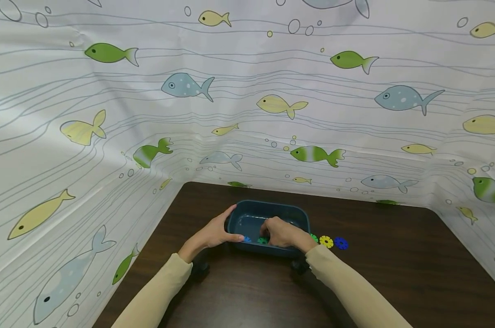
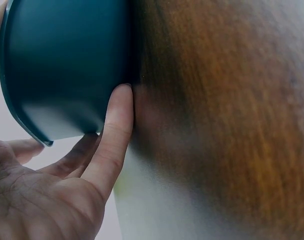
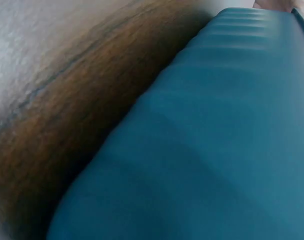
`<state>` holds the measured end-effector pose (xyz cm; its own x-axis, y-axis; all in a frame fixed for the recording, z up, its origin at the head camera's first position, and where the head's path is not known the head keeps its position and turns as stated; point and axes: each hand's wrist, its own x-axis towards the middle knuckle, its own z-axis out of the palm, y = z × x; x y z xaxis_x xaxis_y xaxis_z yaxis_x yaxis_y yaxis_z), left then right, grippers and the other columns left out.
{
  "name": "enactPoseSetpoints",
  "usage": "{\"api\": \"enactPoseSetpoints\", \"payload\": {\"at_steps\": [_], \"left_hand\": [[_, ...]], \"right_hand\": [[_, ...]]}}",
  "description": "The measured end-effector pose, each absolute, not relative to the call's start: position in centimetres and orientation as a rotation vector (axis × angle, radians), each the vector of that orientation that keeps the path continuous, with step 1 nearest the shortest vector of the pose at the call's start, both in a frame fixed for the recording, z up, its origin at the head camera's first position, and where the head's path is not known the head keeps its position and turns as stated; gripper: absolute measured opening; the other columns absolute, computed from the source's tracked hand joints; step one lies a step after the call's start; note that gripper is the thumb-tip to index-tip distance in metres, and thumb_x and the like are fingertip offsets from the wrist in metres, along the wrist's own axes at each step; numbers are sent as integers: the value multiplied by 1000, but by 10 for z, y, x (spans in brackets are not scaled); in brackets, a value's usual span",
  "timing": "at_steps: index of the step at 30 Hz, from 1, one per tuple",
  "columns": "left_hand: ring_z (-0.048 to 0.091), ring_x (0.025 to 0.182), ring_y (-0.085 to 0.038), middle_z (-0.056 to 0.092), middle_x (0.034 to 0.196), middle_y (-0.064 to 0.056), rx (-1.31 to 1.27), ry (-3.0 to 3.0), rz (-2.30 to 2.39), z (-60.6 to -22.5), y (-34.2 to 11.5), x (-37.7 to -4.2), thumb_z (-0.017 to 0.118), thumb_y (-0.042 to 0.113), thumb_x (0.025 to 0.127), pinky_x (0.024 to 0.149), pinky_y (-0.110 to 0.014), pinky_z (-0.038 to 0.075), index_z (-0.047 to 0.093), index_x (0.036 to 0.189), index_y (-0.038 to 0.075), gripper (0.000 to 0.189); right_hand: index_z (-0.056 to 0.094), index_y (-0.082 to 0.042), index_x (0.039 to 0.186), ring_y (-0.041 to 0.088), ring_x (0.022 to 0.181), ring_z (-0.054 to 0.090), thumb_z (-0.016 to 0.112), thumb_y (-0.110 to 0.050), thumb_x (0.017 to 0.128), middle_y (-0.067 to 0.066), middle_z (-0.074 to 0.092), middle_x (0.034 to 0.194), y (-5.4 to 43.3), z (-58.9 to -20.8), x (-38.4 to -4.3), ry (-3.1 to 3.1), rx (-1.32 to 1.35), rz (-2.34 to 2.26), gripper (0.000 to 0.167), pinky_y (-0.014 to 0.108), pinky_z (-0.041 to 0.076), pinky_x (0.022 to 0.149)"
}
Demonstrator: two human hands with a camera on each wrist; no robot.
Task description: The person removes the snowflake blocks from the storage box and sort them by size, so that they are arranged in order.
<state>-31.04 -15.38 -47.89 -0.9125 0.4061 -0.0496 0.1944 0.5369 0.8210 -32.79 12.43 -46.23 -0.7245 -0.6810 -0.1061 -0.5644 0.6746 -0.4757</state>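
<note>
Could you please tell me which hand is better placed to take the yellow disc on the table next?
Probably the right hand: it reaches into the bin, nearer the yellow disc beyond the bin's right end. The left hand holds the opposite end.

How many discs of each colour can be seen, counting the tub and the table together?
Blue discs: 2 (one in the tub, one on the table)
Green discs: 2 (one in the tub, one on the table)
Yellow disc: 1 (on the table)
Total in view: 5
</note>
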Motion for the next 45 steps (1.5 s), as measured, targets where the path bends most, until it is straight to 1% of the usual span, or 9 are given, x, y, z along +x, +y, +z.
{"api": "enactPoseSetpoints", "payload": {"at_steps": [7, 12, 17, 21, 25, 30, 36, 40, 45], "left_hand": [[47, 152, -47, 33, 177, -23, 522, 2541, 1312, -478, -151, -310, 89, 57, 86, 125, -72, 40, 17, 176, 13, 123], [47, 152, -47, 33, 177, -23, 524, 2536, 1317, -478, -150, -310, 88, 55, 86, 124, -72, 40, 17, 176, 13, 122], [49, 150, -46, 34, 176, -23, 517, 2527, 1325, -478, -149, -310, 88, 54, 87, 124, -71, 41, 17, 176, 13, 120], [50, 149, -46, 35, 176, -23, 509, 2528, 1326, -479, -149, -311, 88, 53, 87, 123, -71, 43, 17, 176, 14, 120], [50, 149, -46, 34, 177, -23, 509, 2530, 1325, -479, -150, -311, 88, 53, 87, 123, -71, 42, 17, 176, 14, 121], [49, 150, -47, 32, 177, -23, 509, 2547, 1311, -479, -150, -311, 88, 57, 85, 123, -72, 43, 17, 176, 13, 123], [48, 151, -48, 31, 178, -23, 485, 2556, 1308, -481, -151, -311, 88, 55, 85, 122, -72, 43, 18, 176, 14, 122], [47, 152, -49, 30, 178, -24, 486, 2566, 1300, -482, -152, -311, 88, 54, 86, 123, -73, 42, 18, 176, 14, 121], [45, 153, -50, 30, 178, -25, 489, 2577, 1284, -481, -152, -310, 88, 55, 86, 122, -74, 41, 18, 176, 13, 122]], "right_hand": [[81, -2, 111, 11, 86, 64, 86, -13, 91, 11, 79, 106, 130, -466, -328, 2674, -1059, -626, 24, 32, 63, 82], [79, 0, 115, 12, 89, 66, 88, -15, 89, 11, 78, 109, 134, -465, -326, 2719, -1009, -671, 32, 35, 64, 83], [78, 1, 119, 11, 87, 65, 87, -19, 89, 10, 76, 108, 138, -462, -324, 2752, -977, -705, 37, 32, 61, 80], [78, -1, 118, 10, 86, 64, 85, -19, 87, 8, 75, 107, 141, -459, -321, 2808, -963, -720, 37, 28, 59, 77], [79, -2, 118, 11, 88, 63, 84, -20, 86, 7, 74, 108, 145, -454, -317, 2848, -920, -751, 37, 27, 57, 77], [79, -3, 115, 13, 89, 63, 84, -19, 84, 7, 72, 107, 155, -451, -312, 2876, -908, -827, 35, 24, 56, 76], [80, -5, 114, 19, 94, 65, 85, -17, 83, 6, 71, 107, 166, -449, -304, 2939, -838, -867, 34, 28, 57, 78], [81, -5, 113, 19, 95, 65, 87, -18, 84, 6, 71, 106, 174, -448, -299, 2974, -805, -900, 32, 30, 59, 80], [80, -3, 113, 18, 93, 64, 87, -17, 84, 6, 72, 104, 184, -448, -294, 3006, -809, -954, 33, 30, 59, 82]]}}
